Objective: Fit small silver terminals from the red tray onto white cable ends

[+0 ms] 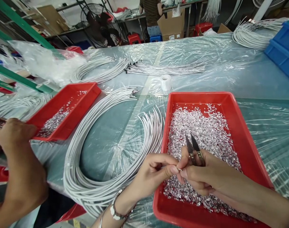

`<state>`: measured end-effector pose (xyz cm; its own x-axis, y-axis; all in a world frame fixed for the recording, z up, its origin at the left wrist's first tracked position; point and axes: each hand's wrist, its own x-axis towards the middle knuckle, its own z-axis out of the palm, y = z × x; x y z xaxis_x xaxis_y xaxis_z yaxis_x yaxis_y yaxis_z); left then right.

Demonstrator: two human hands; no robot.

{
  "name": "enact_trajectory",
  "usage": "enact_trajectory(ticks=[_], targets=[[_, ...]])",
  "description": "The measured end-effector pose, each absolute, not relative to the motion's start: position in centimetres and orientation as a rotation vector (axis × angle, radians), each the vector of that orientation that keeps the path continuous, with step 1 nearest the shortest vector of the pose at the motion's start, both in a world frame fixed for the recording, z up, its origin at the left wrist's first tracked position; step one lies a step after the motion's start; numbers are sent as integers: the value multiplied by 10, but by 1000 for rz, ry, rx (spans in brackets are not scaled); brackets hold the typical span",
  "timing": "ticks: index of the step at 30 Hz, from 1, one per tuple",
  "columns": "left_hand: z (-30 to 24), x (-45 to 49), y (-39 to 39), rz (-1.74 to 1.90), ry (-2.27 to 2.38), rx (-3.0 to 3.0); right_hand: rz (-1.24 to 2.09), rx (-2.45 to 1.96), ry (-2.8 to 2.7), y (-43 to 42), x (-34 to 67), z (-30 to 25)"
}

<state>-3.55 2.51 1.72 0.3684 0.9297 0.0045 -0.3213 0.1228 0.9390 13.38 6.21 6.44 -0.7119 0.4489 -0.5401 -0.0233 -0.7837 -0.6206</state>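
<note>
Over the red tray (pixel 244 129), my left hand (pixel 151 174) pinches the tip of a thin white cable between thumb and finger. Meeting it there, my right hand (pixel 206 174) has its fingertips closed at the same tip. A pair of thread snips (pixel 193 152) is also held in my right hand, its dark blades apart and pointing up. Small shiny silvery pieces (pixel 196 126) are heaped in the tray below both hands. Left of the tray lies a large coil of white cables (pixel 75 152), its loose ends reaching the tray's edge.
At left, a co-worker's hand (pixel 15 131) is beside a second red tray (pixel 87 101). A clear tape roll (pixel 166 83) and a bundle of cables with dark ends (pixel 165 68) lie farther back. Blue bins (pixel 283 47) stand at the right edge. Another person (pixel 151 12) is behind the table.
</note>
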Motion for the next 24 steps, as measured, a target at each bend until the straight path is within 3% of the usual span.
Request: enact_trajectory(ticks=[24], targets=[[14, -36, 21, 1008, 603, 1012, 2369, -930, -1181, 62, 137, 63]])
